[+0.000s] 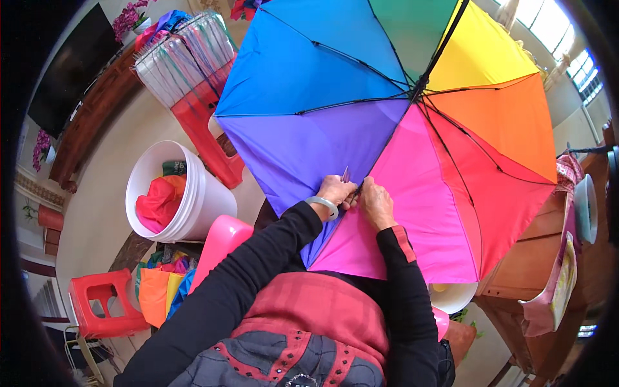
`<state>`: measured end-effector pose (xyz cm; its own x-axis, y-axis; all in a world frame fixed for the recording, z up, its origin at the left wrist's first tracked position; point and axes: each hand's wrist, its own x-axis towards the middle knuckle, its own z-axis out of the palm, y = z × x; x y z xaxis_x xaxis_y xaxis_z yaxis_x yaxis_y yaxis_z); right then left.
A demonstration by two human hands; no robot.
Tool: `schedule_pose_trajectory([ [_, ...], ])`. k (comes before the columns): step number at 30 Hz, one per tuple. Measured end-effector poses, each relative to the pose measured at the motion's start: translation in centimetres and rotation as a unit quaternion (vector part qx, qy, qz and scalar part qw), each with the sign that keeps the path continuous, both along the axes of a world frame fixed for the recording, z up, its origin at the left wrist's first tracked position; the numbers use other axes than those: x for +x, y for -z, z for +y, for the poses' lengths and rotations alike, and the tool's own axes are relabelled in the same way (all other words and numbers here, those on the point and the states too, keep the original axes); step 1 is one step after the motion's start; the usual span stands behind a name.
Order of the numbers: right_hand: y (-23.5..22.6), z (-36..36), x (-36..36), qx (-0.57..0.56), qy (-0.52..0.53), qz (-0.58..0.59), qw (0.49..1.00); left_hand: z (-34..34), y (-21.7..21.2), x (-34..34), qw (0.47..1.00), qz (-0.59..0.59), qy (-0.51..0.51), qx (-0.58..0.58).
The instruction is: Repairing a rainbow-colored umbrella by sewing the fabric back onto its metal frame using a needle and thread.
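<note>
A rainbow-coloured umbrella [309,71] is spread open in front of me, its inner side with black ribs and the shaft [448,39] facing me. My left hand [335,193], with a pale bangle at the wrist, is closed at the seam between the purple and pink panels. A small pointed metal blade [346,174] sticks up from its fingers; the rest of that tool is hidden. Right beside it, my right hand [377,203] pinches the black rib [387,143] along the same seam. What lies between the fingertips is too small to make out.
To the left stand a white bucket [203,206] with red and orange cloth, a red stool [106,303] and colourful folded fabric [155,290]. Farther off, bundled rods [187,58] lie on a red stool [206,129]. A wooden table [522,284] stands at the right.
</note>
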<state>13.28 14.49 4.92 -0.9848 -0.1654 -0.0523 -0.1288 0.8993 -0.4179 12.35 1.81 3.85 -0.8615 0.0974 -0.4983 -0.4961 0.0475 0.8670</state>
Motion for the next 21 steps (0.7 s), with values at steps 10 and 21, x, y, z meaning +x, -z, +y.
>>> schedule_pose_trajectory([
  [10,-1.5,1.5,0.7,-0.015,0.019,-0.038,0.999,1.1,-0.5,1.2,0.993,0.018,-0.115,-0.025],
  [21,-1.3,2.0,1.2,-0.067,0.017,-0.025,0.997,0.3,-0.8,1.0,0.995,0.003,-0.089,0.036],
])
